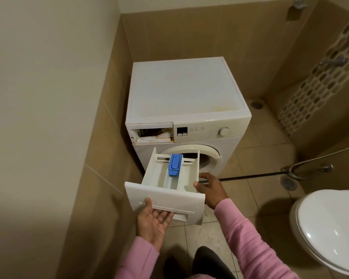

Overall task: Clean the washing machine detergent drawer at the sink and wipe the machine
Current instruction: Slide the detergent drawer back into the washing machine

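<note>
The white detergent drawer [165, 190] is out of the machine and held in the air in front of it, with a blue insert [175, 162] in its middle compartment. My left hand [154, 220] supports the drawer's front panel from below, palm up, thumb on the panel's face. My right hand [209, 188] grips the drawer's right side wall, thumb on the rim. The white front-loading washing machine [181, 93] stands in the corner; its drawer slot [152, 134] is open, dark and stained inside.
A tiled wall runs close on the left. A white toilet [328, 228] with its lid down stands at the right. A spray hose and its wall fitting [308, 168] and a floor drain [288, 183] lie to the right of the machine. Taps [334, 61] are on the right wall.
</note>
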